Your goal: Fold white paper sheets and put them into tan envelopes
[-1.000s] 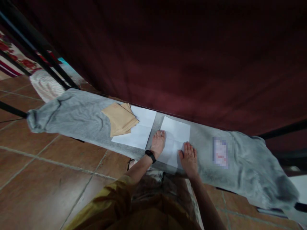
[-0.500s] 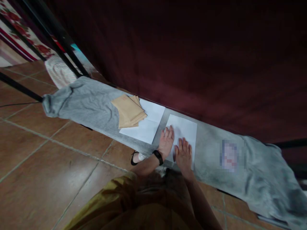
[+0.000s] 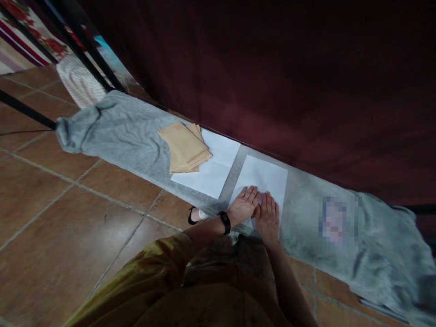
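Pressing down on the sheet of paper (image 3: 265,176), both palms flat: the left hand (image 3: 243,205) and the right hand (image 3: 267,218) lie side by side at its near edge, fingers straight and close together, the two hands touching (nothing pinched, nothing gripped). The sheet lies flat on a grey cloth (image 3: 126,136). Just left of the sheet sits a second white sheet (image 3: 213,175), with brown envelopes (image 3: 185,147) overlapping its far-left corner. Beyond the sheet hangs a dark red curtain (image 3: 272,68).
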The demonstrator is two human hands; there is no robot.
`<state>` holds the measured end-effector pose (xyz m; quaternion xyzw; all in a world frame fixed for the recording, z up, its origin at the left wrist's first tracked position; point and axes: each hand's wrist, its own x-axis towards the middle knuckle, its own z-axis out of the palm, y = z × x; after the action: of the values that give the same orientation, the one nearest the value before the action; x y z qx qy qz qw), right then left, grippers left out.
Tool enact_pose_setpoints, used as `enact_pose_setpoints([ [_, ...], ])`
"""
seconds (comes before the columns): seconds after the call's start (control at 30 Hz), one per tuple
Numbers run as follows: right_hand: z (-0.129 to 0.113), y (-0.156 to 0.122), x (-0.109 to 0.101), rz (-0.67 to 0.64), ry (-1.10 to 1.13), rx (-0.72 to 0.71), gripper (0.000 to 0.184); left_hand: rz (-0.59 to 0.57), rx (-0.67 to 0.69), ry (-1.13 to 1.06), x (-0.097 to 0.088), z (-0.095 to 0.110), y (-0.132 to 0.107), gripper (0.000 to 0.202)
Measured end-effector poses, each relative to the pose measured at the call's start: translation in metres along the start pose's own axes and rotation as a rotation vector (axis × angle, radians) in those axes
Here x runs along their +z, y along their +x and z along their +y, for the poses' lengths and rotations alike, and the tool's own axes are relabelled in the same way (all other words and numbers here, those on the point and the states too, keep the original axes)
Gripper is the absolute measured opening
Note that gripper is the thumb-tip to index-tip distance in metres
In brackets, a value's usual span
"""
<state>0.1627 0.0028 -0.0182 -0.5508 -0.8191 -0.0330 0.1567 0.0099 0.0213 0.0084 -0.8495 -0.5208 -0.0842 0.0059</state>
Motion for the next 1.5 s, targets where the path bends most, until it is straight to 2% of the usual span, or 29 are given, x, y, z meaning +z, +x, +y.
enact_pose_setpoints([
  [0.23, 0.029, -0.013, -0.004, 0.010, -0.003, 0.089, 0.064, 0.012, -0.004, -0.002, 0.003, -0.003, -0.002, 0.047],
  [0.4, 0.031, -0.016, -0.002, 0.033, -0.019, 0.114, 0.063, 0.039, -0.051, -0.052, 0.005, -0.003, 0.002, 0.045],
  [0.5, 0.029, -0.015, 0.001, 0.042, -0.030, 0.122, 0.064, 0.079, -0.104, -0.095, 0.009, 0.002, 0.014, 0.048],
  [0.67, 0.026, -0.012, 0.001, 0.032, -0.035, 0.146, 0.062, 0.096, -0.073, -0.140, 0.019, 0.005, 0.049, 0.053],
  [0.8, 0.026, -0.012, -0.002, 0.040, -0.018, 0.135, 0.061, 0.069, -0.146, -0.142, 0.025, -0.013, 0.074, 0.055],
  [0.97, 0.026, -0.012, -0.002, 0.031, 0.002, 0.167, 0.058, 0.054, -0.255, -0.092, 0.026, -0.044, 0.083, 0.055],
  [1.07, 0.023, 0.011, -0.003, 0.019, 0.039, 0.231, 0.053, 0.065, -0.246, -0.080, 0.026, -0.050, 0.082, 0.056],
  [1.27, 0.014, 0.108, 0.008, -0.061, 0.164, 0.212, 0.054, 0.040, -0.209, -0.068, 0.026, -0.051, 0.081, 0.056],
  [1.33, 0.015, 0.131, 0.016, -0.111, 0.154, 0.175, 0.054, 0.027, -0.210, -0.065, 0.027, -0.052, 0.082, 0.056],
  [1.4, 0.019, 0.142, 0.024, -0.137, 0.131, 0.144, 0.054, 0.032, -0.219, -0.068, 0.029, -0.052, 0.082, 0.056],
  [1.5, 0.032, 0.140, 0.033, -0.101, 0.084, 0.145, 0.054, 0.055, -0.226, -0.072, 0.031, -0.052, 0.082, 0.056],
])
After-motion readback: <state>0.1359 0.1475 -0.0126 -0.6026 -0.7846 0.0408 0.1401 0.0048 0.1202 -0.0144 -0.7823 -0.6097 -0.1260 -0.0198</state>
